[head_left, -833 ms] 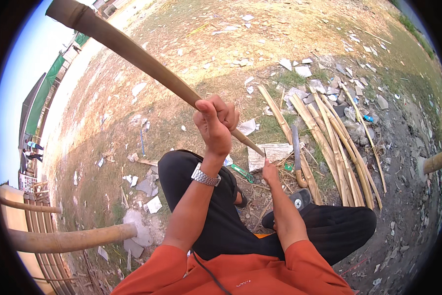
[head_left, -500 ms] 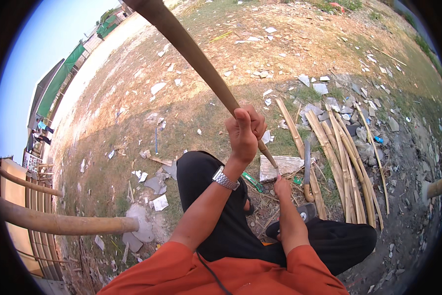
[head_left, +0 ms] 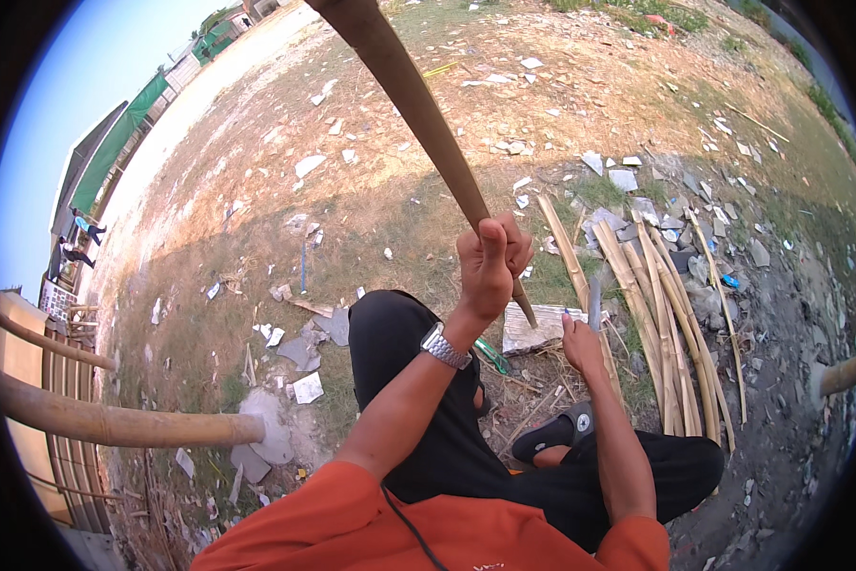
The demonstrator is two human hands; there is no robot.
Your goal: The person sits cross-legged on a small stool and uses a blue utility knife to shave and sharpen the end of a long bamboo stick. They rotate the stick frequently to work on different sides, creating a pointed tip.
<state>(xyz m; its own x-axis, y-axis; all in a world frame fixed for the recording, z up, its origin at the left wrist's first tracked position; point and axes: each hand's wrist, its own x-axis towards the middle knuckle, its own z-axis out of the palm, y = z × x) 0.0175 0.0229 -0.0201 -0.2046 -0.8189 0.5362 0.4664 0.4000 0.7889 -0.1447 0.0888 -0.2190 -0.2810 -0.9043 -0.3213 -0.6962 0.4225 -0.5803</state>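
Observation:
A long bamboo pole (head_left: 437, 133) slants down from the top of the view, with my left hand (head_left: 490, 262) closed around its lower part, thumb upward. Its narrow end is over a pale wooden block (head_left: 542, 331) on the ground. My right hand (head_left: 582, 344) is closed just right of that block; a small dark bluish tip shows by its thumb, too little to name. Beside this hand appears a machete's blade (head_left: 594, 300); my hand and forearm hide the handle. A green tool (head_left: 491, 356) lies by my left leg.
Split bamboo lengths (head_left: 670, 333) lie in a row at right, among broken tile pieces (head_left: 623, 179). Thick bamboo posts (head_left: 133, 425) stand at left and right. My sandalled foot (head_left: 553, 433) is close below my right hand. Two people (head_left: 80, 243) are far off at left.
My right hand has moved right, away from the pole's lower end, and now covers the machete's handle from view. My left hand and the pole have shifted slightly right.

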